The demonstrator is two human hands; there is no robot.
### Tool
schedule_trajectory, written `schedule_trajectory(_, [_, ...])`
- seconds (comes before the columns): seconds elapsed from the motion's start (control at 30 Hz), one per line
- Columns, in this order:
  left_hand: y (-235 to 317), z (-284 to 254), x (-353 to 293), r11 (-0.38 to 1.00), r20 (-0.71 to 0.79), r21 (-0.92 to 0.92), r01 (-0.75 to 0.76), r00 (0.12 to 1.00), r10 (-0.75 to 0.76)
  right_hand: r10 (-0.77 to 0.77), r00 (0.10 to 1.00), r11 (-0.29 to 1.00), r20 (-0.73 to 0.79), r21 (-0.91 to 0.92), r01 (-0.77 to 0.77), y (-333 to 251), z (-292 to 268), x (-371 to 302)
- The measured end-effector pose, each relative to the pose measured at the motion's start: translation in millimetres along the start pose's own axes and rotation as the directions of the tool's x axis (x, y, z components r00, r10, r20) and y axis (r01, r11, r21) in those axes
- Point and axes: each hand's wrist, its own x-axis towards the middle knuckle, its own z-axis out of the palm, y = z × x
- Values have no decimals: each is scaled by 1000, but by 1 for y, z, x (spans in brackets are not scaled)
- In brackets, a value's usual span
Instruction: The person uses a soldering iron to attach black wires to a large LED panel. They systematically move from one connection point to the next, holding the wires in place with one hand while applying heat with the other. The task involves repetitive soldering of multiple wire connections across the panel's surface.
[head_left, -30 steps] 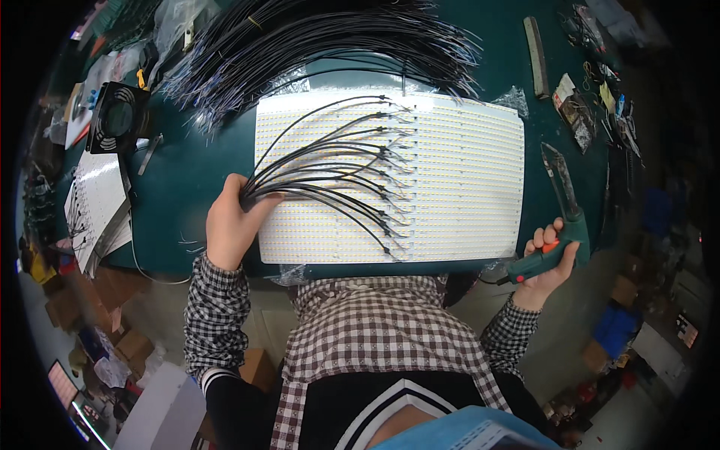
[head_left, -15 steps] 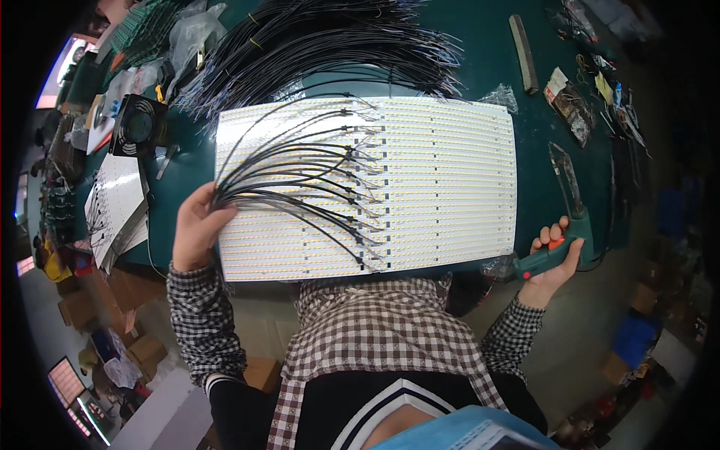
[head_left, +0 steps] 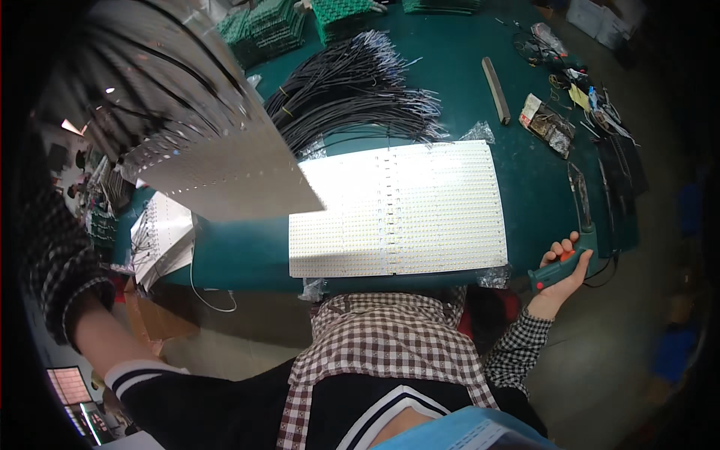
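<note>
My left forearm (head_left: 105,330) reaches up along the dark left rim, where the hand itself is lost in shadow. From there black cables (head_left: 139,86) run to a lifted white LED panel (head_left: 232,176), which hangs tilted in the air and is blurred by motion. Another white LED panel (head_left: 450,214), covered in rows of small yellowish LEDs, lies flat on the table, partly behind the raised one. My right hand (head_left: 568,271) is wrapped around the handle of a green soldering gun (head_left: 587,240) with an orange trigger, its tip pointing away from me.
Bundles of black cables (head_left: 352,112) lie at the back of the green table (head_left: 457,67). White panels with wires (head_left: 161,236) are stacked at left. A grey bar (head_left: 495,90), a crumpled packet (head_left: 547,124) and loose wires are at right; green stacks (head_left: 259,37) stand far left.
My left hand has carried the wired LED panel up and to the left, off the panel now showing beneath. The view has shifted a little. My right hand keeps hold of the soldering gun.
</note>
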Motion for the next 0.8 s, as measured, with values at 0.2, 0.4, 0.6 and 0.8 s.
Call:
schedule_trajectory(0.2, [178,19,152,616,640,196,-763,575,510,-78,992,995,-100,59,85,-26,6,-19])
schedule_trajectory(0.4, [326,101,239,298,709,-188,-936,81,700,-199,964,980,-176,-42,195,-49,-6,-44])
schedule_trajectory(0.6, [303,198,207,436,49,-28,-899,435,899,-78,978,992,-194,86,97,-33,-19,-50])
schedule_trajectory(0.8, [148,196,72,771,-202,-113,-626,775,599,78,992,990,-97,122,-66,-31,-6,-15])
